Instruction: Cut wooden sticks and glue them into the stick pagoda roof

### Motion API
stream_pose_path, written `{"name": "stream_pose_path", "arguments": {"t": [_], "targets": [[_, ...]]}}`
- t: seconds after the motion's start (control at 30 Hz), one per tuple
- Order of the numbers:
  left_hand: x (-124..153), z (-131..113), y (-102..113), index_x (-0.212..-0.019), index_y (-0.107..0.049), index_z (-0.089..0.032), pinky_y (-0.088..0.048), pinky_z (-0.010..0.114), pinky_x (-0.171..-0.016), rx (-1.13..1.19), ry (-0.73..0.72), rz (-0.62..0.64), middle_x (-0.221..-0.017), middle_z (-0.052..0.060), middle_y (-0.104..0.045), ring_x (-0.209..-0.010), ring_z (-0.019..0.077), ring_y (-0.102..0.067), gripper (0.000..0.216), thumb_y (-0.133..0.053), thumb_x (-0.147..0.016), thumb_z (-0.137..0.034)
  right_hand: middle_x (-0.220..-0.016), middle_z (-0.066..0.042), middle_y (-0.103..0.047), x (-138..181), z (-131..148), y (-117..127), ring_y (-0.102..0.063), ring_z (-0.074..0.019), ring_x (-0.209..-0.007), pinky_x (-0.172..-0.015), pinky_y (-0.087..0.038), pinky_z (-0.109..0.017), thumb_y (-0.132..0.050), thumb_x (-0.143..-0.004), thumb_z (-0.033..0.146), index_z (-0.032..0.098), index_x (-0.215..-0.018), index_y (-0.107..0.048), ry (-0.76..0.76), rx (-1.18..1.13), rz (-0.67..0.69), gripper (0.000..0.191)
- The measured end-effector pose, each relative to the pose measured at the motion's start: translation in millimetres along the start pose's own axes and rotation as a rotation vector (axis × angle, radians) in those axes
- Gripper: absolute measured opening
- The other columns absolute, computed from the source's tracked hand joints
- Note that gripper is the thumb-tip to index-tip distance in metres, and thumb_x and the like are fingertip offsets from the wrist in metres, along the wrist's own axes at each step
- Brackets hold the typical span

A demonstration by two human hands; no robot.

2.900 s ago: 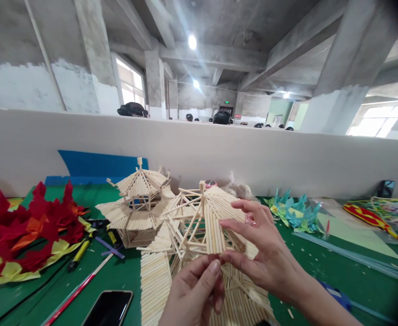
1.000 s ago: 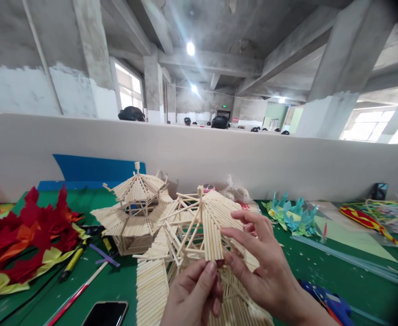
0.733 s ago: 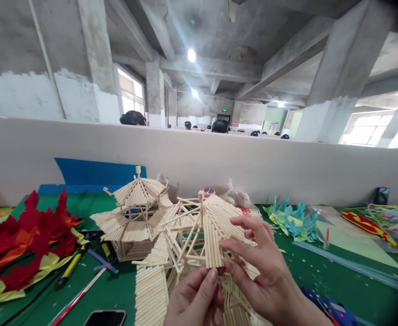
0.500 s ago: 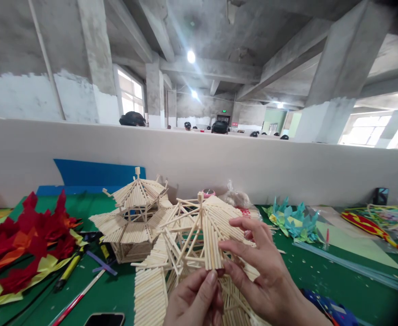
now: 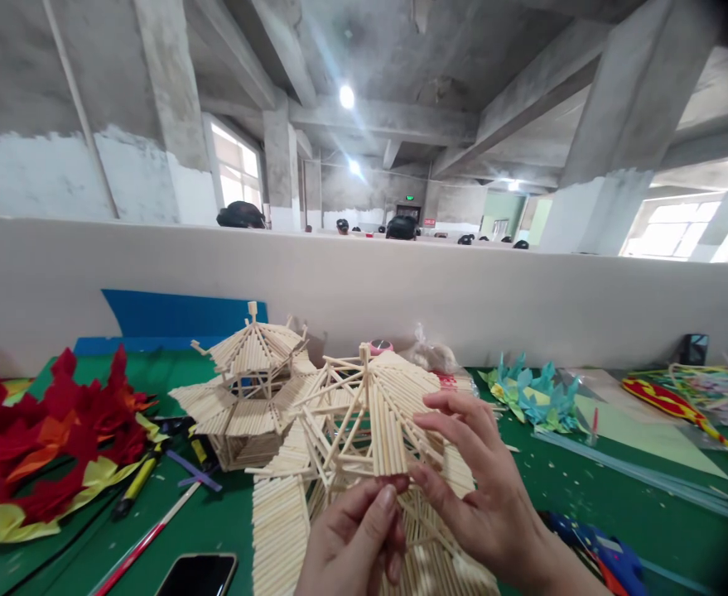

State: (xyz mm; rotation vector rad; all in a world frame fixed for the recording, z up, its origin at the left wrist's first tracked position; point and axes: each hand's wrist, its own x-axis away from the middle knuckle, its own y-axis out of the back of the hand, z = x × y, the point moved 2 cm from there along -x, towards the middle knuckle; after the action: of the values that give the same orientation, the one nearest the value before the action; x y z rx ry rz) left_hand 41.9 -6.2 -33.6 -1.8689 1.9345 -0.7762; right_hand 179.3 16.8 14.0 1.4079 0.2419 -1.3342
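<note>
A pavilion model made of thin wooden sticks stands before me, its upper roof partly covered and partly bare framing. My left hand is closed in a pinch just under the lower ends of a narrow roof strip of sticks. What lies between its fingertips is too hidden to name. On the right side of that strip, my right hand has its fingers apart, thumb near the strip's lower corner and index finger by the roof slope. Behind to the left is a second stick pavilion with covered roofs.
Red and yellow paper leaves lie left, with a yellow pen-like tool and a phone. To the right are blue paper petals, pale blue strips and a blue glue gun. A white partition runs behind.
The right index finger has lifted off the roof strip toward the right. The strip's lower end sits slightly higher above the left fingertips. The whole view has shifted a little.
</note>
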Motion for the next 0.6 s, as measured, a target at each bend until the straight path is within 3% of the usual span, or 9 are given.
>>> {"name": "stream_pose_path", "arguments": {"t": [0.23,0.33,0.47,0.6], "targets": [[13.9,0.5,-0.5,-0.073,-0.073,-0.015,-0.033,0.014,-0.04,0.001,-0.001,-0.06,-0.05,0.0,-0.057,-0.045,0.0056,-0.046,0.029,-0.08,-0.05,-0.031,-0.114,-0.009,-0.043,0.9,-0.2,-1.9,-0.04,-0.0249,-0.107,-0.092,-0.033,-0.043,-0.056,-0.075,0.018,0.018,-0.113,-0.042,-0.031,0.029,0.03,0.04],[20.2,2.0,-0.9,-0.072,-0.073,-0.015,-0.033,0.013,-0.041,0.019,0.018,-0.073,-0.047,0.0,-0.056,-0.045,0.0055,-0.046,0.028,-0.08,-0.05,-0.03,-0.114,-0.01,-0.044,5.9,1.5,2.6,-0.04,-0.0256,-0.108,-0.091,-0.034,-0.044,-0.057,-0.074,0.016,0.018,-0.114,-0.042,-0.044,0.001,-0.023,0.043],[35.0,5.5,-2.7,-0.072,-0.073,-0.015,-0.034,0.014,-0.042,0.016,0.047,-0.12,-0.048,-0.001,-0.057,-0.046,0.0063,-0.047,0.029,-0.081,-0.048,-0.031,-0.105,-0.006,-0.05,34.2,1.0,21.5,-0.047,-0.0222,-0.101,-0.088,-0.038,-0.042,-0.057,-0.073,0.01,0.022,-0.103,-0.047,-0.156,-0.215,-0.292,0.034],[59.5,14.7,0.0,-0.072,-0.072,-0.017,-0.037,0.017,-0.045,-0.07,0.048,-0.218,-0.053,0.0,-0.059,-0.052,0.0092,-0.049,0.028,-0.079,-0.05,-0.032,-0.089,-0.001,-0.057,89.6,-9.2,43.5,-0.055,-0.0141,-0.075,-0.067,-0.046,-0.029,-0.061,-0.074,0.017,0.023,-0.085,-0.049,-0.525,-0.304,-0.579,0.017]]}}
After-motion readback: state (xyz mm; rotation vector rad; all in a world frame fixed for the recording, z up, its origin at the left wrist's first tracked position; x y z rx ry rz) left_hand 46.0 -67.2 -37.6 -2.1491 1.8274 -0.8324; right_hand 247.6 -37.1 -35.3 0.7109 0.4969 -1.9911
